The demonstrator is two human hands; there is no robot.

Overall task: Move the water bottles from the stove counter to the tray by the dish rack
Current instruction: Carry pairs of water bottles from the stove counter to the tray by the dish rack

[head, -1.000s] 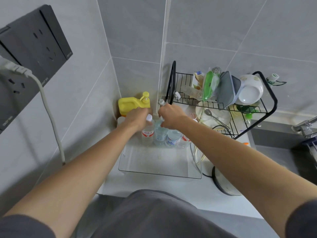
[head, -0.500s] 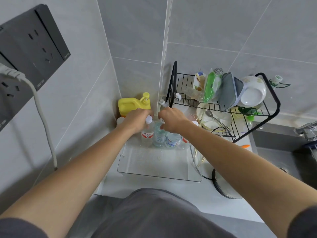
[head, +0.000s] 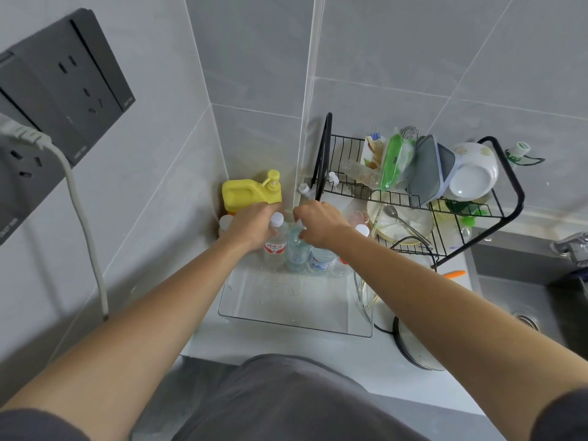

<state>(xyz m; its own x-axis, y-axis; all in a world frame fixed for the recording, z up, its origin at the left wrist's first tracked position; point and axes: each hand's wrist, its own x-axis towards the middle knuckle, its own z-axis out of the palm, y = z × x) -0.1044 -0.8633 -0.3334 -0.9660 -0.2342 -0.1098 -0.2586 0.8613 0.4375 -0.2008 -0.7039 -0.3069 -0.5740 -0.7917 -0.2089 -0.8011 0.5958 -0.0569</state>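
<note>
Risks, in order of bulk. Dish rack (head: 506, 198), black wire, loaded with a white bowl (head: 474, 173) and a spoon (head: 397, 218): its left upright stands just beside the right hand (head: 318, 226), so a careless pull-back may knock it and rattle the load. Clear tray (head: 296, 319), on the counter between the corner wall and the rack: light by the look of it, likely to slide if the bottles are shoved. Water bottles, a tight upright row at the tray's far end: red-label bottle (head: 274, 246), blue-tint bottle (head: 297, 253), blue-label bottle (head: 319, 261), a fourth showing mainly its white cap (head: 362, 230); packed shoulder to shoulder, one tipped would probably fell its neighbours. Yellow pump jug (head: 246, 194), in the corner just behind the left hand (head: 254, 226): it limits room at the back. Left hand: fingers curled round the neck of the red-label bottle. Right hand: curled over the top of the blue-tint bottle, apparently gripping it, the fingers themselves hidden. Round lid or pot (head: 416, 348) and a thin black cord, near the tray's right front corner.
</note>
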